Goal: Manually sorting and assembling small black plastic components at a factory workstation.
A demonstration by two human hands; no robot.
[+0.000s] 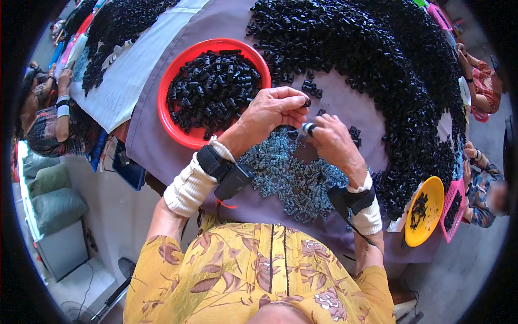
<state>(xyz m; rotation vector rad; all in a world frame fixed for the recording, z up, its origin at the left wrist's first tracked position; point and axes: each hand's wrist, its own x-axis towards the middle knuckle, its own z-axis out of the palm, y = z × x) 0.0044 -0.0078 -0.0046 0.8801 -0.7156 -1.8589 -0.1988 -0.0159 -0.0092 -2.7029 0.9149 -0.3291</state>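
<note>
My left hand (274,109) is closed in a pinch on a small black plastic part (307,101), just above the cloth-covered table. To its right, my right hand (337,144) has its fingers curled inward, with a white-and-dark band around one finger. Whatever lies in those right fingers is hidden. Below both hands spreads a heap of small bluish metal springs (286,175). A red basin (162,102) holding many black plastic parts (210,89) stands beside my left hand. A few loose black parts (312,88) lie just beyond my fingers.
A large pile of black parts (410,92) curves along the far and right side. A yellow dish (438,189) and a pink basket (458,201) sit at the right edge. Other people work at left (62,116) and right (483,81). Grey-purple cloth (148,129) covers the table.
</note>
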